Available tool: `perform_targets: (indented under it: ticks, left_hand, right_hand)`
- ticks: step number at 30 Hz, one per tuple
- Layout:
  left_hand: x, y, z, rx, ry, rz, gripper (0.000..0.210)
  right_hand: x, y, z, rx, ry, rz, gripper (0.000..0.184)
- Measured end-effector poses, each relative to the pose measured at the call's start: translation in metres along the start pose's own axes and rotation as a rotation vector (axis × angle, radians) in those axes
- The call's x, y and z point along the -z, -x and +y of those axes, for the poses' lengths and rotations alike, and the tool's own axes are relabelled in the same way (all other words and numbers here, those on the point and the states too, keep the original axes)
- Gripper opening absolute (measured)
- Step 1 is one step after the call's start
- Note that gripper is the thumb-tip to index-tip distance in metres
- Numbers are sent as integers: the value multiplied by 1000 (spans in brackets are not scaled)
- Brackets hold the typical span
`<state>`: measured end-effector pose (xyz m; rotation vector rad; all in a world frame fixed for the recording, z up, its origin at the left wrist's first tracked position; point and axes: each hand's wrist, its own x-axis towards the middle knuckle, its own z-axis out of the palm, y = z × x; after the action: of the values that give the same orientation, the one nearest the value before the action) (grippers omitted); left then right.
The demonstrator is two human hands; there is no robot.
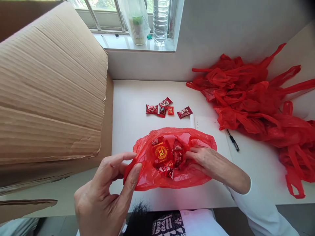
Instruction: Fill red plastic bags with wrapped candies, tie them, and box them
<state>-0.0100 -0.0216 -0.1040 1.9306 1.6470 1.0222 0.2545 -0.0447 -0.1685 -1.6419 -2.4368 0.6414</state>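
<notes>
A red plastic bag (pixel 147 180) sits mouth-up on the white table, with several red-wrapped snack packets inside. Among them are a square packet with yellow print (pixel 162 152) and a narrow dark red packet (pixel 177 154). My left hand (pixel 108 190) pinches the bag's left rim between thumb and fingers. Reaching into the bag from the right, my right hand (pixel 203 159) has its fingers curled close beside the dark red packet. Its fingertips are partly hidden, so I cannot make out what they hold. Behind the bag lie several small red packets (pixel 152 109) and a separate maroon packet (pixel 184 112).
A large cardboard box (pixel 56 88) stands at the left. A heap of red plastic bags (pixel 246 95) covers the right side, beside a black pen (pixel 232 140). A water bottle (pixel 161 23) and a plastic-wrapped cup (pixel 139 31) stand on the windowsill.
</notes>
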Motion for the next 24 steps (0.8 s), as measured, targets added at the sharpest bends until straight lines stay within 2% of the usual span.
perform_targets:
  ticks: [3, 5, 8, 9, 11, 15, 17, 20, 22, 24]
  left_hand:
    - [0, 0, 1, -34, 10, 10, 21]
    - [0, 0, 1, -46, 21, 9, 20]
    - [-2, 1, -1, -65, 20, -5, 20]
    - [-2, 1, -1, -67, 14, -7, 20]
    - [-2, 2, -2, -61, -5, -7, 20]
    - [-1, 1, -1, -85, -29, 7, 17]
    - [1, 1, -1, -106, -37, 14, 15]
    - [2, 1, -3, -96, -38, 19, 14]
    - [1, 1, -4, -84, -25, 24, 15]
    - [0, 0, -4, -89, -12, 26, 16]
  right_hand:
    - [-1, -8, -6, -80, 45, -41, 21]
    - [-5, -16, -10, -153, 108, -1, 27]
    - [-15, -25, -12, -236, 142, 67, 15]
    - [-18, -27, -12, -228, 126, 76, 26]
    - [-22, -27, -11, -164, 77, 73, 41]
    - [-18, -20, -9, -104, 5, 92, 19]
    - [-13, -15, -9, -43, -12, 127, 15]
    - [-6, -6, -8, 124, 37, 278, 21]
    - [-6, 1, -8, 236, 98, 400, 20]
    - [-8, 7, -9, 316, 144, 469, 19]
